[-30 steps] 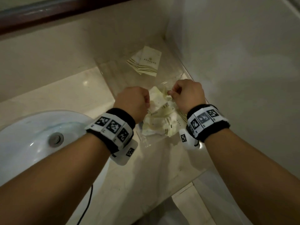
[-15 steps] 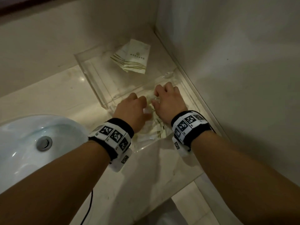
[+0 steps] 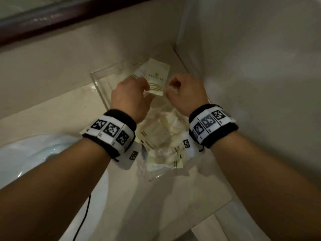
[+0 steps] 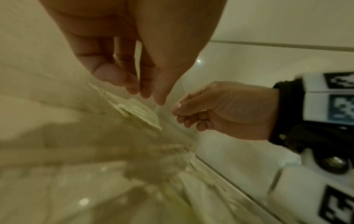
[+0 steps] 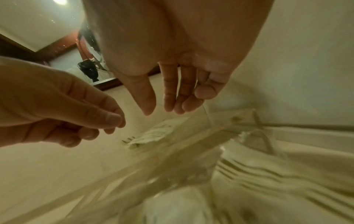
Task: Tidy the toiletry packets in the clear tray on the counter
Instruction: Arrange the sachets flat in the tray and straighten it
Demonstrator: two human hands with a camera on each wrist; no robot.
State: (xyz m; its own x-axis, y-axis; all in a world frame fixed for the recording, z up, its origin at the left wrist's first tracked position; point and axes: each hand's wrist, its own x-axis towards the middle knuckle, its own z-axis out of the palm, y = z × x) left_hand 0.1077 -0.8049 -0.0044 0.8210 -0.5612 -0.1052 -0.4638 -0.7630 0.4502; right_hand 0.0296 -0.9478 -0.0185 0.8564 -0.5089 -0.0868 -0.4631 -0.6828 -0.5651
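A clear tray (image 3: 112, 67) sits in the counter's corner against the right wall. A flat cream packet (image 3: 157, 76) with green print lies at its far end, also seen in the left wrist view (image 4: 138, 112) and the right wrist view (image 5: 153, 133). A crumpled heap of packets (image 3: 161, 136) fills the near end. My left hand (image 3: 132, 94) hovers at the flat packet's left edge, fingers hanging loose (image 4: 145, 94) and holding nothing. My right hand (image 3: 185, 91) hovers just right of it, fingers loosely curled (image 5: 168, 107), nothing in them.
A white sink (image 3: 26, 153) lies to the left of the tray. The tiled wall (image 3: 251, 84) rises close on the right. A dark wooden mirror frame (image 3: 69, 13) runs along the back. A black cable (image 3: 83, 220) hangs at the counter's front edge.
Both hands have lifted off the near heap of packets and moved forward over the tray's far end, beside the flat packet. The heap now lies uncovered.
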